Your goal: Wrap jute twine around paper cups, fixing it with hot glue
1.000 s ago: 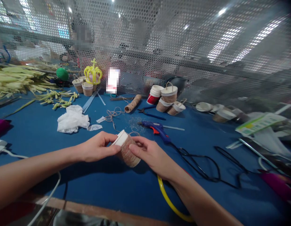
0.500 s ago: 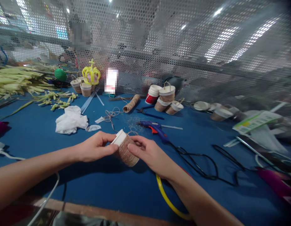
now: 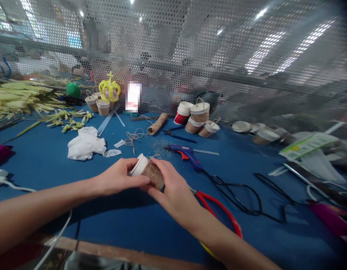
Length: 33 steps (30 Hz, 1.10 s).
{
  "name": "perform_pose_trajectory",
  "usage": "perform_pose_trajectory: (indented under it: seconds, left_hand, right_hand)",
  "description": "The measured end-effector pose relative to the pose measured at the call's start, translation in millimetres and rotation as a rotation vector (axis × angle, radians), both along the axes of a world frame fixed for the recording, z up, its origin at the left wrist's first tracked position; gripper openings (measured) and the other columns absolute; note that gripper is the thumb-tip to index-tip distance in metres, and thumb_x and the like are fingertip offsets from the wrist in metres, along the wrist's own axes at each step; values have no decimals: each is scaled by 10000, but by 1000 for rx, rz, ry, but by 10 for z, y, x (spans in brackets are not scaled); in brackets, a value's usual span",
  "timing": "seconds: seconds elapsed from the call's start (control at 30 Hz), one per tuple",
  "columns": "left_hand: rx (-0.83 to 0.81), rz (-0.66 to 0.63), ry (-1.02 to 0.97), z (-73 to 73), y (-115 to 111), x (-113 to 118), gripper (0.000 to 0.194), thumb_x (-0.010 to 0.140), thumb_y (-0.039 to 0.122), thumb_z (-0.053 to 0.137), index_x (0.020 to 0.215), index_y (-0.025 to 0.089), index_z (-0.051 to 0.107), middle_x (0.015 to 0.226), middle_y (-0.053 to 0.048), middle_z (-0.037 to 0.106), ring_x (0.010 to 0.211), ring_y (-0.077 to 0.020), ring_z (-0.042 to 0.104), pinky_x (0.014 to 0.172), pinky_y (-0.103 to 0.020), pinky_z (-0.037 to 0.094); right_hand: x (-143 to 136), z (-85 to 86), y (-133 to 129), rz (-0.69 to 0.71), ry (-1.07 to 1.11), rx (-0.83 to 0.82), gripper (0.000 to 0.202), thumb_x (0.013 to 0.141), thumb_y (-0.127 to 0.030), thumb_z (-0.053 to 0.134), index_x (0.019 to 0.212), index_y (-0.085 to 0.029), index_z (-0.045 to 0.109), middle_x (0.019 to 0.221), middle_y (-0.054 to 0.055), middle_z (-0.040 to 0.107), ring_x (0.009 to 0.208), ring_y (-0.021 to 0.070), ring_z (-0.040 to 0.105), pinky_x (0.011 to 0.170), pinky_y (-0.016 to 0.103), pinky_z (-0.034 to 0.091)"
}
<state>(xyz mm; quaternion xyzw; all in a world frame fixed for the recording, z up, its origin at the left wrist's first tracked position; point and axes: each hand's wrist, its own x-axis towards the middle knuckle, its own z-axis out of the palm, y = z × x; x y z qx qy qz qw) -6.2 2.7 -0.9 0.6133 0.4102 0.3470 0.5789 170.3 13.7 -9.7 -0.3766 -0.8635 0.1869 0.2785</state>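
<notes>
A paper cup wrapped in brown twine [image 3: 151,173], with a white rim, lies on its side just above the blue table. My left hand [image 3: 118,177] pinches its white rim from the left. Around the wrapped body from the right and below curls my right hand [image 3: 170,189]. A strand of twine runs from the cup back toward the loose twine [image 3: 133,137] and the twine spool [image 3: 157,124]. Scissors with red handles [image 3: 218,206] lie just under my right wrist, with a yellow loop partly hidden beneath the forearm.
A blue glue gun [image 3: 185,152] with a black cord [image 3: 241,195] lies right of the cup. Wrapped cups [image 3: 200,120] stand at the back, more cups and a yellow crown [image 3: 109,90] at left. White crumpled plastic [image 3: 85,143], green stalks [image 3: 18,97], mesh screen [image 3: 207,56] behind.
My right hand has slid over and under the cup, turning it so the rim points left. The red scissor handles have come into sight below my right wrist.
</notes>
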Motion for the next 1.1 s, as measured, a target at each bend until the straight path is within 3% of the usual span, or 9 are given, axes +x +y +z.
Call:
perform_pose_trajectory:
  seconds: [0.1,0.2,0.3,0.4,0.53,0.7,0.8,0.9,1.1]
  left_hand:
    - [5,83,34,-32,-19,48,211,711,252,563,844,89,563,707,-5,581,641,-114,518,618,-219,418]
    - [68,93,105,-44,-30,57,186,717,242,534,817,90,571,669,11,557,608,-103,489,583,-205,401]
    - [140,46,171,-48,-45,52,181,723,234,524,817,93,588,699,1,576,636,-112,497,598,-204,406]
    - [167,1,245,-56,-65,50,194,740,234,506,837,88,590,717,-10,587,635,-114,497,599,-207,411]
    - [212,-21,346,-71,-84,58,212,755,249,490,855,85,581,696,-10,580,604,-104,484,593,-206,418]
    - [328,9,457,-60,-97,85,178,742,246,494,797,98,577,659,-12,566,581,-110,479,553,-208,414]
    - [512,24,508,-38,-103,95,117,735,222,496,701,124,551,630,-4,536,619,-125,471,705,-273,433]
    - [661,-7,510,-21,-107,92,91,733,178,491,648,148,502,613,11,515,638,-125,464,876,-324,373]
    - [695,-119,511,-18,-109,90,38,737,154,485,710,149,511,687,-11,564,704,-135,510,981,-360,284]
  right_hand:
    - [-32,-37,-31,22,-34,35,607,703,-357,638,1231,-169,404,1164,156,491,1104,293,445,931,482,356]
    - [-26,-17,-10,31,-6,-30,645,670,-417,658,1223,-187,418,1167,142,489,1108,295,441,937,487,345]
    - [3,44,42,30,141,-198,520,725,-456,585,1151,-176,483,1157,129,507,1096,264,458,937,443,353]
    - [13,86,86,16,363,-486,385,768,-419,543,1060,-170,533,1119,111,551,1022,220,519,890,393,398]
    - [-12,83,107,-33,658,-824,278,703,-386,626,884,-181,576,1054,69,595,968,189,548,852,337,416]
    - [-29,95,87,-36,669,-846,244,653,-375,670,726,-171,559,1092,71,564,993,183,526,850,299,397]
    - [-29,113,82,-53,642,-794,248,687,-393,639,780,-180,552,999,52,587,900,161,550,802,285,409]
    - [-34,115,97,-45,673,-833,276,738,-432,576,832,-174,548,830,24,600,793,143,548,760,284,409]
    - [-23,121,126,-72,744,-998,218,678,-347,655,752,-160,568,718,-12,582,659,103,503,641,243,387]
